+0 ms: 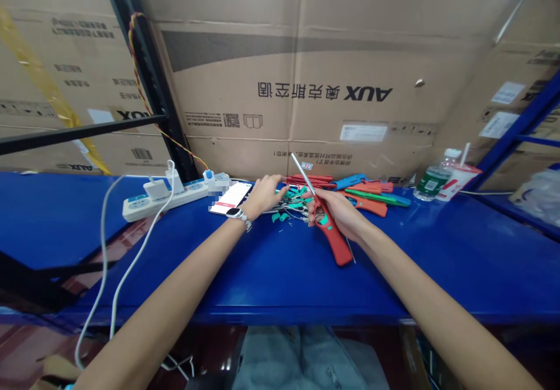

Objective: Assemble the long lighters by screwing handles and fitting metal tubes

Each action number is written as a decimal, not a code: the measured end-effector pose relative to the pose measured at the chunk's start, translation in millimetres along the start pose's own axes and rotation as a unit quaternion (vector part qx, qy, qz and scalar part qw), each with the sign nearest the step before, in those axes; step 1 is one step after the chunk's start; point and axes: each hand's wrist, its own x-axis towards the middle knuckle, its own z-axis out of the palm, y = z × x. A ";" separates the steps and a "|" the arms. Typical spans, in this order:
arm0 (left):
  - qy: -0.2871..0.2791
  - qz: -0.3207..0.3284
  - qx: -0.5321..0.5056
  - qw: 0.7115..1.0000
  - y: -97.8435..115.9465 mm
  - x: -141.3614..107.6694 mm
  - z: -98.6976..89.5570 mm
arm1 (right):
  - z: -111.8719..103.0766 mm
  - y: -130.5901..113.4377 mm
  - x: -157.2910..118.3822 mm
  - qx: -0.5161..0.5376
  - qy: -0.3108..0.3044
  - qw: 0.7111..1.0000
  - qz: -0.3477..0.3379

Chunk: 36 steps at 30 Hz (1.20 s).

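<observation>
Red plastic forms the handle of the long-barrel lighter (336, 243), positioned just right of centre in the frame. Its handle end points to the lower right; its metal barrel is directed to the upper left. The right hand (335, 206) grips it around the trigger section, fingers wrapped. The left hand (262, 196), near the centre, is palm-down with fingers bent over the edge of the parts pile (297, 205); whether it pinches a part cannot be determined. A wristwatch (235, 212) is fitted at the left wrist.

The parts pile consists of small green and metal pieces. Orange lighter handles (371, 206) lie beside it, right of centre. Left of the left hand, a smartphone (234, 194) lies with its screen lit. Further left, a white power strip (137, 209) carries plugged-in adapters (156, 189). At the right of the frame, a clear bottle (437, 175) stands next to a red-and-white cup (458, 181). All items rest on the blue tabletop (284, 279). An AUX carton (350, 28) fills the upper frame behind.
</observation>
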 end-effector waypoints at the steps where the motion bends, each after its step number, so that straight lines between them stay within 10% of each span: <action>1: 0.011 0.004 -0.023 1.000 5.6 -5.7 3.6 | -0.3 -2.7 1.1 -0.006 -0.004 1.000 -0.004; 12: 0.044 -0.188 -0.394 0.899 33.0 -43.4 37.4 | 11.0 -1.1 26.7 -0.374 -0.012 0.884 -0.280; 36: 0.045 -0.190 -0.465 0.864 19.9 -41.1 48.4 | -5.2 8.9 15.2 -0.411 -0.005 0.871 -0.270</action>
